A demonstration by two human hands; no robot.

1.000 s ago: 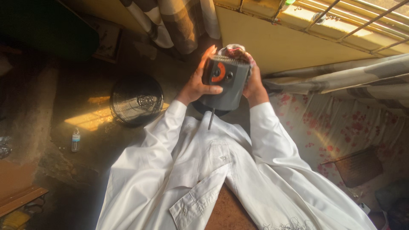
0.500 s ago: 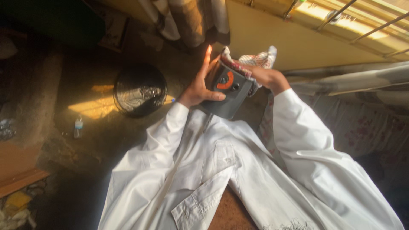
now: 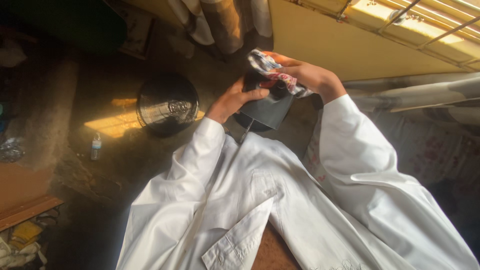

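The left hand (image 3: 235, 100) is gripping the dark boxy device (image 3: 267, 107) from 9 o'clock, fingers clenched on its side. The right hand (image 3: 305, 75) is pressing a patterned cloth (image 3: 272, 72) onto its top, fingers grasping the cloth. Bracing the device firmly should be keeping the wiping even.
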